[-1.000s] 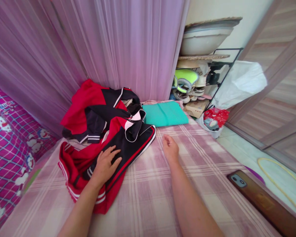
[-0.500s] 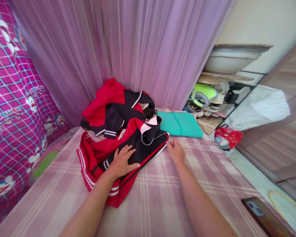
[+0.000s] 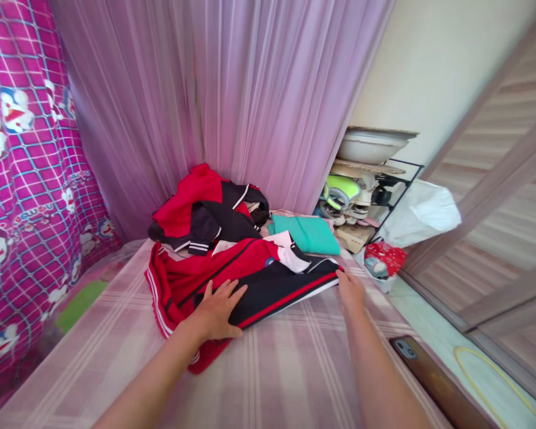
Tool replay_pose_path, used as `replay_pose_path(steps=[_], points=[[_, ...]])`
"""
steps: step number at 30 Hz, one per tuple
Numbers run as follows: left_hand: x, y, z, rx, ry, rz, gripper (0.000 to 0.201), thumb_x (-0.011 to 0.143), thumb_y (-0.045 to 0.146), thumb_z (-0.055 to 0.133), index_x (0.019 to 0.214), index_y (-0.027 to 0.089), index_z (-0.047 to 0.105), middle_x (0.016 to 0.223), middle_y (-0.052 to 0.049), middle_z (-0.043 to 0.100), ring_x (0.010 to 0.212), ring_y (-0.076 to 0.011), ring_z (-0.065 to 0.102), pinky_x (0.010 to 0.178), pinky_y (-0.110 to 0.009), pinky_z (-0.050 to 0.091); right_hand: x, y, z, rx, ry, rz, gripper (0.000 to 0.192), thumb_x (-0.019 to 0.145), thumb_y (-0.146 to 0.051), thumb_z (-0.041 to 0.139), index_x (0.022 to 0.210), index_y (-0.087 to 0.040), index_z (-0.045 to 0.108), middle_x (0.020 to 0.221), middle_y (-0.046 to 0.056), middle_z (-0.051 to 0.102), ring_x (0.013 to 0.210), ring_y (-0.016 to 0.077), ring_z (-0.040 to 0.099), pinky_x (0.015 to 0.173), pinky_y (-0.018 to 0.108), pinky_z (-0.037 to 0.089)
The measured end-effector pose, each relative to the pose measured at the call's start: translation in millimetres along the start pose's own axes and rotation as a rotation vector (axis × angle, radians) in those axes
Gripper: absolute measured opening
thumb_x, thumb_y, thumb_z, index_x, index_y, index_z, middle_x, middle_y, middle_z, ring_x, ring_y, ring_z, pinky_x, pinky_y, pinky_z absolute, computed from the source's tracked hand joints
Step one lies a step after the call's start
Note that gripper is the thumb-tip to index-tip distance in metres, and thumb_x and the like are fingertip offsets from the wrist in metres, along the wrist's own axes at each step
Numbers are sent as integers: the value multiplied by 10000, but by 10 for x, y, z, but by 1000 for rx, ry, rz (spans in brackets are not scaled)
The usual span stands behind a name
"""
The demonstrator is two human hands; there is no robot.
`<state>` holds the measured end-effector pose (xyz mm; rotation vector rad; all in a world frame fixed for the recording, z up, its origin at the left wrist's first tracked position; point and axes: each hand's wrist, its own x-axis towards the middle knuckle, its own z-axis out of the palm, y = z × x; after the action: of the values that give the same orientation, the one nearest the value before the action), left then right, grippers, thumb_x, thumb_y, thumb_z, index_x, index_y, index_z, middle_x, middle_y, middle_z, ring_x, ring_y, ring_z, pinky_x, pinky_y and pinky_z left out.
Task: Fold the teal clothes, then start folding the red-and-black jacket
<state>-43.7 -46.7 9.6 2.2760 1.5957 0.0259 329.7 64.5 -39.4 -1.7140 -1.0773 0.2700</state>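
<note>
Bare forearms (image 3: 161, 366), bare fingers (image 3: 237, 295)

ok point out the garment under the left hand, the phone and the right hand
Garment (image 3: 268, 292), head view, dark panel
Phone (image 3: 440, 381), head view, brown back
Right hand (image 3: 351, 291), head view, its back

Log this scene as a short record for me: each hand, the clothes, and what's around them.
Left hand: spread open on the front garment
Right hand: pinching the front garment's right end
Front garment: red and navy, white-trimmed
Back garment: red and navy, heaped before the purple curtain
Turquoise item: flat, behind the front garment's right part
Phone: brown back up, right of the right hand
Surface: plaid cloth
</note>
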Motion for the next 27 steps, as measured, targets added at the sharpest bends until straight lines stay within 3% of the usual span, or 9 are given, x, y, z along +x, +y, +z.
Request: replay_pose_path(steps=[3, 5, 9, 12, 15, 19, 22, 24, 27], points=[[-205, 24, -58, 6, 9, -7, 911, 710, 520, 722, 1535, 306, 400, 1599, -131, 387, 1459, -375, 370, 1190, -694, 86, -152, 266, -392, -18, 181, 161, 352, 710, -502, 523, 688, -211, 720, 600, 57, 678, 728, 287, 629, 663, 359, 484], [-326, -48, -100, 5, 6, -26, 695, 775, 542, 647, 1417, 288, 567, 1460, -119, 575, 1344, -366, 524, 1166, -633, 269, -296, 404, -563, -37, 257, 220, 338, 702, -519, 525, 659, -230, 695, 656, 86, 708, 780, 315, 639, 691, 381, 489], [-507, -276, -168, 77, 35, -73, 465, 876, 584, 471, 1039, 268, 771, 1038, -98, 783, 994, -319, 717, 876, -419, 532, -563, 519, -732, -40, 219, 286, 319, 668, -521, 532, 681, -236, 675, 738, 118, 729, 826, 345, 654, 734, 414, 500], [-584, -437, -187, 89, -16, -140, 519, 893, 612, 409, 803, 246, 767, 868, -91, 782, 853, -296, 731, 757, -363, 532, -641, 440, -776, -49, 160, 246, 423, 671, -494, 542, 909, -190, 713, 905, 147, 751, 895, 345, 666, 806, 429, 509], [-625, -609, -217, 92, 68, -202, 525, 923, 580, 371, 806, 231, 744, 894, -101, 776, 890, -300, 729, 782, -370, 528, -587, 211, -737, -88, 162, 36, 474, 723, -441, 506, 1053, -160, 699, 1104, 175, 727, 1017, 332, 651, 916, 441, 485], [-647, -925, -328, 193, 402, -329, 444, 931, 472, 409, 1092, 185, 706, 1128, -150, 735, 1072, -340, 680, 933, -447, 506, -389, -302, -456, -53, -3, -184, 421, 790, -388, 467, 1063, -179, 711, 1056, 118, 746, 940, 277, 670, 882, 400, 498], [-630, -1208, -414, 287, 657, -458, 526, 874, 415, 518, 1338, 176, 583, 1418, -206, 568, 1285, -386, 549, 1048, -526, 441, -207, -755, -44, -82, -190, -247, 380, 797, -339, 520, 1092, -213, 725, 928, 68, 764, 889, 256, 679, 828, 362, 494], [-591, -1380, -455, 309, 701, -545, 611, 854, 412, 551, 1421, 187, 507, 1511, -231, 466, 1364, -408, 468, 1066, -577, 412, -88, -1027, 304, -40, -377, -243, 393, 783, -305, 577, 1141, -229, 719, 816, 26, 759, 801, 223, 680, 782, 321, 489], [-487, -1586, -515, 381, 609, -519, 654, 812, 370, 608, 1435, 207, 500, 1568, -221, 401, 1445, -410, 363, 1126, -629, 312, 65, -1317, 859, 18, -573, -150, 448, 758, -275, 626, 1193, -203, 701, 602, -23, 702, 590, 184, 638, 666, 283, 484]])
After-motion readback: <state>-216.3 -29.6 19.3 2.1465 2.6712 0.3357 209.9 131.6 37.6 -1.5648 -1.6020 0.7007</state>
